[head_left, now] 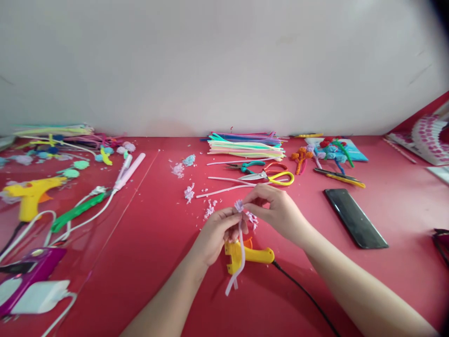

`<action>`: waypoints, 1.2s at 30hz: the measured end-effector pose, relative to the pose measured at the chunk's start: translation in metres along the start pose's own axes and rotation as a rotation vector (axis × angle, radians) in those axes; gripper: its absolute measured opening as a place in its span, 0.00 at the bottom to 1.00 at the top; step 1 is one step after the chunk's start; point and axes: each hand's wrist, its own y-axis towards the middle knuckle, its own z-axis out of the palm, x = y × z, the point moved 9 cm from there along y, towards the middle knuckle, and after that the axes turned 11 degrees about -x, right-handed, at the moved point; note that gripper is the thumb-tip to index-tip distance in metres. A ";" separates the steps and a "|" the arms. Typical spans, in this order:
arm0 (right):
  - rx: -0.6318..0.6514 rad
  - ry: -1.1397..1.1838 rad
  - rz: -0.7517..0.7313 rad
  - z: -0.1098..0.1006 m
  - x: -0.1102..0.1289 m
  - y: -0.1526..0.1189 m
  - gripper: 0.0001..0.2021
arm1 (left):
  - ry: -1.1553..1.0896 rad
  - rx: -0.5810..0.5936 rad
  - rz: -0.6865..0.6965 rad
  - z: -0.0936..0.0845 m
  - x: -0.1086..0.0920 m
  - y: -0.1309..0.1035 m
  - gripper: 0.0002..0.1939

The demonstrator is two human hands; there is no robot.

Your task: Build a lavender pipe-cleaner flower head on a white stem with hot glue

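In the head view, a pale lilac, fuzzy pipe-cleaner piece with a tufted top (pixel 239 205) is held up between the two hands, its curved stem hanging below the fingers. It looks very light and soft, with a bendable core likely to keep any curve pressed into it; the fluffy tuft would probably crush or shed under a hard pinch, so the firmest hold should be the stem just under it. The left hand (pixel 221 230) grasps there, thumb and fingers closed around the stem's top. The right hand (pixel 275 206) has thumb and fingertips nearly together at the tuft's side, touching it; whether they pinch a strand cannot be told. Under the left hand lies a yellow plastic glue gun (pixel 260 255); just beyond the hands are steel scissors with yellow-and-red handles (pixel 285 179).
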 end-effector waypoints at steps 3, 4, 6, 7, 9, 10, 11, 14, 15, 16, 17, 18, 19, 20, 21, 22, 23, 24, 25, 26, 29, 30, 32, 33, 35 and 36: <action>0.001 -0.018 0.001 0.001 -0.001 -0.001 0.04 | 0.013 -0.006 0.002 -0.001 0.000 0.000 0.07; 0.001 -0.025 0.000 0.001 -0.001 -0.001 0.05 | 0.016 -0.006 0.002 -0.001 0.000 0.000 0.07; -0.003 -0.036 -0.004 0.001 -0.001 -0.001 0.05 | 0.020 -0.002 0.003 -0.002 0.001 0.001 0.07; -0.006 -0.042 -0.006 0.002 -0.001 -0.001 0.05 | 0.022 0.003 0.005 -0.002 0.001 0.001 0.07; -0.014 -0.054 -0.013 0.002 -0.001 -0.001 0.05 | 0.025 0.008 0.013 -0.001 0.001 0.001 0.07; -0.019 -0.060 -0.017 0.002 -0.001 -0.001 0.05 | 0.025 0.009 0.017 -0.001 0.001 0.001 0.07; -0.024 -0.066 -0.023 0.002 -0.001 -0.001 0.05 | 0.025 0.010 0.020 0.000 0.000 0.001 0.07; -0.044 -0.086 -0.049 0.001 0.002 -0.002 0.05 | 0.026 0.016 0.031 0.001 -0.002 0.000 0.07; -0.052 -0.092 -0.060 0.000 0.003 -0.003 0.05 | 0.026 0.018 0.034 0.002 -0.003 -0.001 0.07; -0.061 -0.098 -0.072 0.000 0.004 -0.003 0.05 | 0.027 0.021 0.037 0.003 -0.004 -0.001 0.07; -0.069 -0.103 -0.086 -0.001 0.005 -0.004 0.05 | 0.028 0.025 0.040 0.003 -0.004 -0.001 0.07; -0.076 -0.108 -0.100 -0.001 0.006 -0.004 0.05 | 0.030 0.028 0.044 0.003 -0.005 -0.001 0.07; -0.084 -0.113 -0.115 -0.001 0.007 -0.005 0.06 | 0.031 0.032 0.047 0.003 -0.005 -0.002 0.07; -0.092 -0.116 -0.130 -0.001 0.008 -0.005 0.06 | 0.032 0.036 0.049 0.003 -0.005 -0.002 0.07; -0.100 -0.121 -0.146 -0.002 0.008 -0.005 0.06 | 0.030 0.039 0.052 0.003 -0.006 -0.002 0.07; -0.107 -0.125 -0.162 -0.002 0.009 -0.006 0.06 | 0.028 0.043 0.052 0.003 -0.005 -0.002 0.07; -0.112 -0.129 -0.177 -0.002 0.010 -0.006 0.06 | 0.025 0.045 0.051 0.003 -0.005 -0.002 0.07; -0.114 -0.132 -0.194 -0.003 0.011 -0.006 0.06 | 0.021 0.048 0.049 0.003 -0.005 -0.002 0.07; -0.114 -0.134 -0.212 -0.003 0.013 -0.007 0.05 | 0.017 0.050 0.045 0.003 -0.005 -0.002 0.07; -0.111 -0.136 -0.230 -0.003 0.014 -0.008 0.04 | 0.013 0.052 0.042 0.003 -0.004 -0.002 0.07; -0.102 -0.143 -0.289 -0.004 0.019 -0.010 0.04 | 0.001 0.055 0.027 0.004 -0.004 -0.003 0.08; -0.101 -0.159 -0.317 -0.004 0.022 -0.011 0.04 | -0.002 0.053 0.022 0.004 -0.004 -0.003 0.08; -0.099 -0.203 -0.378 -0.003 0.026 -0.012 0.05 | 0.000 0.045 0.014 0.004 -0.004 -0.003 0.08; -0.097 -0.224 -0.403 -0.003 0.028 -0.013 0.05 | 0.004 0.041 0.011 0.003 -0.004 -0.003 0.08; -0.089 -0.246 -0.426 -0.003 0.029 -0.013 0.05 | 0.012 0.039 0.009 0.003 -0.004 -0.003 0.07; -0.083 -0.249 -0.428 -0.002 0.029 -0.012 0.05 | 0.015 0.041 0.010 0.003 -0.004 -0.003 0.07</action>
